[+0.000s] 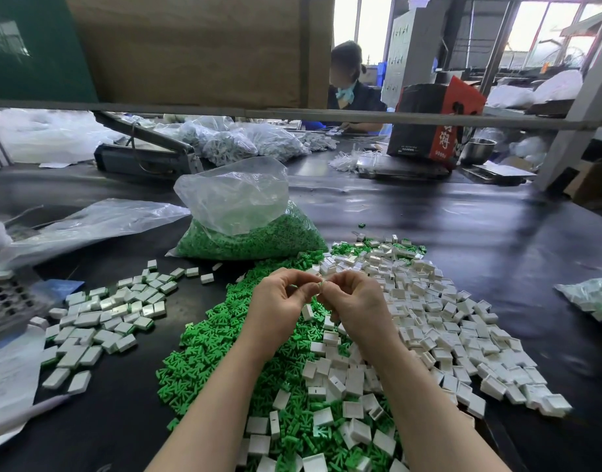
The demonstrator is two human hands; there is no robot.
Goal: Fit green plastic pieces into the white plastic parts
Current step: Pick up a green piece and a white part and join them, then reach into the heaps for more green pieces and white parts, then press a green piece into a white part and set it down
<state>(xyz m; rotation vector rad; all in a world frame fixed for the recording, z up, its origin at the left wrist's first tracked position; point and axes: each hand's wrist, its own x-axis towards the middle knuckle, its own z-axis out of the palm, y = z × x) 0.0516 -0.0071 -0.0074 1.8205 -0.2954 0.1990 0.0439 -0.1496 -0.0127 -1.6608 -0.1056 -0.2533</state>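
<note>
My left hand (282, 301) and my right hand (352, 303) meet fingertip to fingertip above the table's middle. Between them they pinch a small white plastic part with a green piece (319, 283), mostly hidden by my fingers. Under my hands lies a heap of loose green plastic pieces (224, 335). To the right spreads a pile of empty white plastic parts (446, 321). On the left lies a group of white parts with green showing at their edges (105, 318).
A clear bag full of green pieces (248, 229) stands behind my hands. A grey gridded tray (7, 301) sits at the left edge, a small bag of parts (592, 298) at the right. A person works across the black table (463, 216), behind a metal rail (293, 114).
</note>
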